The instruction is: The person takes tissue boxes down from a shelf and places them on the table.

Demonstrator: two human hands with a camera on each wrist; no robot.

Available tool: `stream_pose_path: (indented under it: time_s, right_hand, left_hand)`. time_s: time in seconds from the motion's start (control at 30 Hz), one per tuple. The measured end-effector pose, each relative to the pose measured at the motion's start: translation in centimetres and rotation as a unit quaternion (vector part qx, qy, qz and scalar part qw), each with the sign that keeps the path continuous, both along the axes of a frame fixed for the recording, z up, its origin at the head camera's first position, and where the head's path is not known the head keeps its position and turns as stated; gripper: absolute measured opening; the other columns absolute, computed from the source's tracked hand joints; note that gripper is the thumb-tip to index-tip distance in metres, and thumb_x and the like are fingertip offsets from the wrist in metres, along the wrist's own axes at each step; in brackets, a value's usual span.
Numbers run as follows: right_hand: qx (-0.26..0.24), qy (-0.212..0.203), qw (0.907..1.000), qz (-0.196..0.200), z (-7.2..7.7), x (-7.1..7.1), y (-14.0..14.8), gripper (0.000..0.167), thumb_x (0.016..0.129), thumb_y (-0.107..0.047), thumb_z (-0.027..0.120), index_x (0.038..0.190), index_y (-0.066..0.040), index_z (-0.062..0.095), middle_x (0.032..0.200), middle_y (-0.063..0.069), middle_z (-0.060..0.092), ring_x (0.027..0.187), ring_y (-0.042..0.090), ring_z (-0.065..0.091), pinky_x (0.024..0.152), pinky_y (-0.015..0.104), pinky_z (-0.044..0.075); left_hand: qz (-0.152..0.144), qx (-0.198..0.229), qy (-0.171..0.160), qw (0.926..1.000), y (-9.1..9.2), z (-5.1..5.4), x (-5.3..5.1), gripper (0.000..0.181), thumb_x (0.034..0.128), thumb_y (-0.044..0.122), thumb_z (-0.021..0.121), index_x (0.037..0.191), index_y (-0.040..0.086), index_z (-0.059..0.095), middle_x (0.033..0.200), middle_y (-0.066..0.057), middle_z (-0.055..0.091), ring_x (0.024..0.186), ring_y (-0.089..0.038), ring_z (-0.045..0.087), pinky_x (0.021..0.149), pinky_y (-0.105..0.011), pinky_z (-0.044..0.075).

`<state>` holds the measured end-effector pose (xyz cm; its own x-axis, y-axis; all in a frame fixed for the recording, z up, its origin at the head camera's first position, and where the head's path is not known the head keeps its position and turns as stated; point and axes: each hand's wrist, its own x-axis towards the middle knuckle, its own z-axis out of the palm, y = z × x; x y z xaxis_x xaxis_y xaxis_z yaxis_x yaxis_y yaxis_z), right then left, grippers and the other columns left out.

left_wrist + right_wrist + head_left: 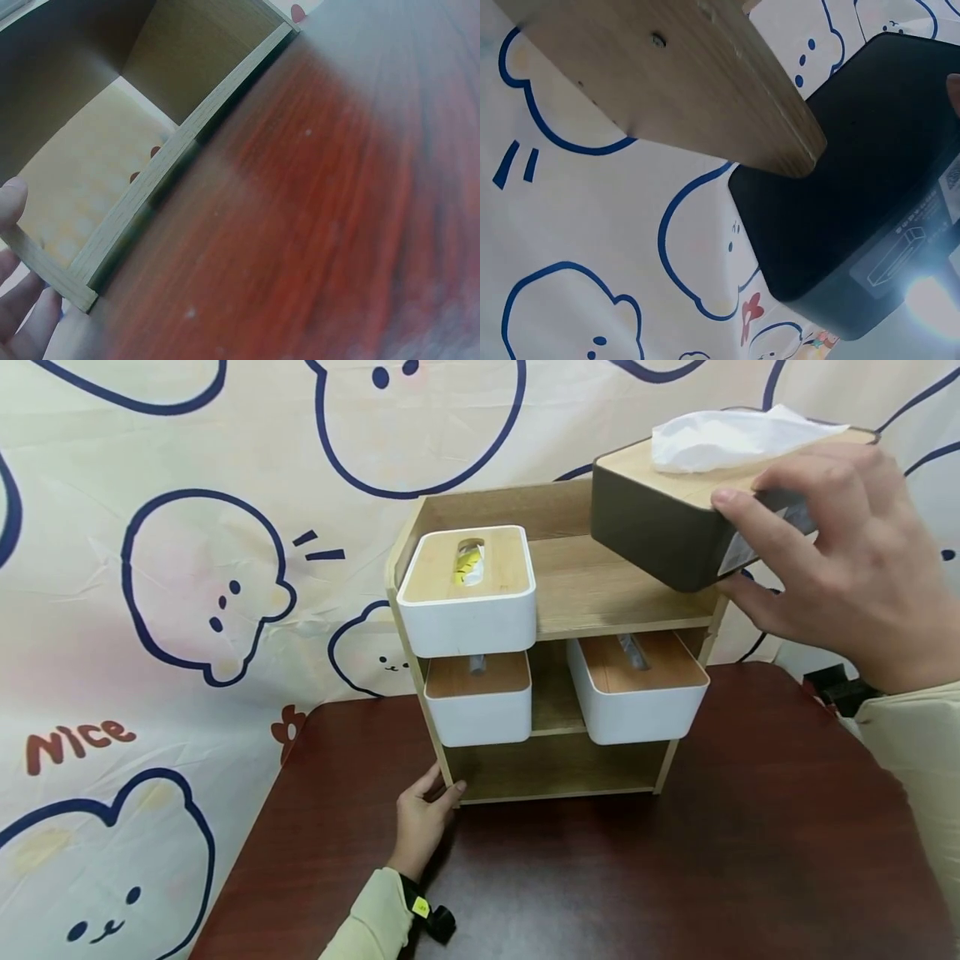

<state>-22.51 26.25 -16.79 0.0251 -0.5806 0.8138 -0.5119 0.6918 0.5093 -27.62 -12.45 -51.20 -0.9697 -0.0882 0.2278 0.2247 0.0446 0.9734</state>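
My right hand point(862, 560) grips the end of a dark grey tissue box point(660, 527), thumb below and fingers along its side. The box has a light wooden lid with white tissue sticking out, and it is held over the right part of the wooden shelf's point(577, 581) top. Its dark underside point(870, 157) shows in the right wrist view, beside the shelf's side panel point(697, 82). Low on the left, my left hand point(423, 822) holds the shelf's side panel edge, with the thumb point(11, 201) inside and fingers outside.
A white tissue box point(468, 627) with a wooden lid sits on the top level's left. Two more white boxes, one left point(480, 718) and one right point(645, 718), stand on the middle level, jutting forward. The shelf stands on a dark red table point(675, 877) before a patterned cloth point(225, 735).
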Motion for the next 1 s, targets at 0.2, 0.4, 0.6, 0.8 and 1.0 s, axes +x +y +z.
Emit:
stream_pose_path:
  time_s: [0.2, 0.4, 0.6, 0.8, 1.0]
  right_hand:
    - [0.044, -0.010, 0.9974, -0.056, 0.6, 0.4, 1.3, 0.078, 0.064, -0.005, 0.076, 0.138, -0.011, 0.051, 0.120, 0.029, 0.047, 0.109, 0.053, 0.045, 0.094, 0.065, 0.034]
    - [0.037, -0.019, 0.9971, -0.065, 0.9, 0.9, 1.2, 0.076, 0.061, 0.000, 0.078, 0.133, -0.009, 0.054, 0.115, 0.029, 0.047, 0.105, 0.054, 0.044, 0.090, 0.066, 0.033]
    - [0.042, -0.026, 0.9969, -0.062, 1.4, 0.4, 1.1, 0.075, 0.060, -0.001, 0.080, 0.129, -0.009, 0.054, 0.111, 0.029, 0.046, 0.101, 0.055, 0.043, 0.082, 0.067, 0.032]
    - [0.046, -0.033, 0.9940, -0.094, 1.7, 0.4, 1.9, 0.072, 0.061, -0.004, 0.081, 0.127, -0.008, 0.052, 0.107, 0.029, 0.045, 0.101, 0.056, 0.042, 0.077, 0.067, 0.031]
    - [0.051, -0.044, 0.9864, -0.150, 2.0, 0.9, 3.1, 0.075, 0.062, -0.004, 0.082, 0.129, -0.006, 0.049, 0.109, 0.031, 0.045, 0.103, 0.056, 0.042, 0.074, 0.069, 0.032]
  left_hand:
    - [-0.009, -0.009, -0.010, 0.9999, 0.3, 1.2, 0.3, 0.057, 0.0850, 0.012, 0.078, 0.137, 0.004, 0.055, 0.131, -0.018, 0.057, 0.103, -0.027, 0.065, 0.072, -0.030, 0.057]
    - [-0.006, -0.035, -0.010, 0.9993, 0.5, 3.2, 1.6, 0.054, 0.0869, 0.008, 0.075, 0.136, 0.001, 0.055, 0.127, -0.022, 0.059, 0.099, -0.027, 0.066, 0.069, -0.032, 0.057]
    - [0.011, -0.044, -0.022, 0.9988, 0.0, 3.3, 1.9, 0.054, 0.0873, 0.008, 0.075, 0.137, 0.002, 0.055, 0.119, -0.019, 0.065, 0.090, -0.018, 0.068, 0.066, -0.038, 0.057]
    - [0.003, -0.024, -0.038, 0.9990, -0.2, 2.0, 1.0, 0.055, 0.0869, 0.011, 0.076, 0.138, 0.007, 0.055, 0.121, -0.017, 0.064, 0.090, -0.014, 0.068, 0.066, -0.037, 0.057]
    - [0.002, -0.016, -0.028, 0.9995, 0.0, 0.4, -0.1, 0.055, 0.0844, 0.019, 0.079, 0.135, 0.013, 0.059, 0.119, -0.013, 0.066, 0.090, -0.015, 0.067, 0.063, -0.030, 0.056]
